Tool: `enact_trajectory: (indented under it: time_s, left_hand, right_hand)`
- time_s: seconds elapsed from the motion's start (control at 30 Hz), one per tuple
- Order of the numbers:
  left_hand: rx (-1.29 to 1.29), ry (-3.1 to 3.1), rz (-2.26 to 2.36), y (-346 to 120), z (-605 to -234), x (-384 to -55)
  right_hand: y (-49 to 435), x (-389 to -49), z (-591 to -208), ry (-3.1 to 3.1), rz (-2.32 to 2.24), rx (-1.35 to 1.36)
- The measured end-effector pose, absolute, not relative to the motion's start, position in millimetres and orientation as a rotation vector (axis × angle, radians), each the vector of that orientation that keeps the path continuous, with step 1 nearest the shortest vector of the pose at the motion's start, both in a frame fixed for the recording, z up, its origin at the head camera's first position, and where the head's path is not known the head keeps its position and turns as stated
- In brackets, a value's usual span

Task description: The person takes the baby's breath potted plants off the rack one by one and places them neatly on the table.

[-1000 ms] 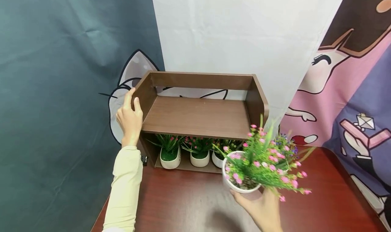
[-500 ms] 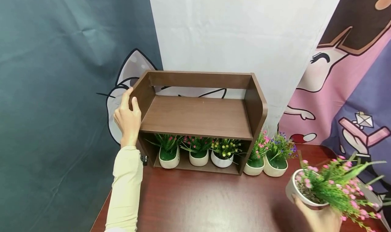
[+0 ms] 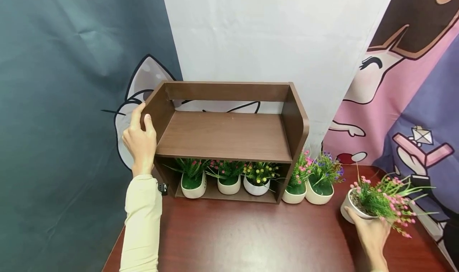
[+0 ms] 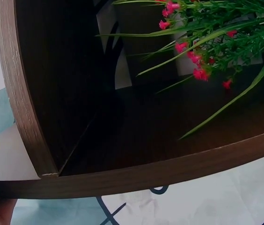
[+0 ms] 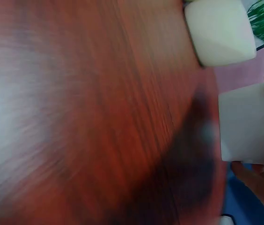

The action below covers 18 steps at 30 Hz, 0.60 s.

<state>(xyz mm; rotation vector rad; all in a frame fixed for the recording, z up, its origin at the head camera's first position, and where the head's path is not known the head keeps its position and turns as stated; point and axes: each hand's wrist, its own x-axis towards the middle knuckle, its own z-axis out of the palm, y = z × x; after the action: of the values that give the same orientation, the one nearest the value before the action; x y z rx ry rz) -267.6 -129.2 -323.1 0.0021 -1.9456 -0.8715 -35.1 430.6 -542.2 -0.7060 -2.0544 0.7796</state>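
Potted pink-flowered plant (image 3: 375,200) leans between the right hand's (image 3: 371,233) thumb and fingers, which curl round the pot (image 5: 249,129); likely light, stiff-walled, slick, best held by that wall. The left hand (image 3: 140,142) grips the shelf (image 3: 226,136).

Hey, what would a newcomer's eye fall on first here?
Probably the brown shelf in the middle of the head view, with three potted plants in its lower level and the left hand holding its left side. Next comes the pink-flowered plant at far right, its white pot gripped by the right hand.
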Motion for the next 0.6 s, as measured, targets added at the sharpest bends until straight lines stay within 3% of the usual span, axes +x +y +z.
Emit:
enact_trajectory:
  time_s: [0.27, 0.6]
  left_hand:
    - [0.021, -1.963, -0.874, -130, -325, -269]
    - [0.035, -1.948, -0.87, -128, -324, -273]
  right_hand:
    - [446, -74, -554, -2.075, 0.755, -0.695]
    - [448, -98, -560, -2.146, 0.776, -0.653]
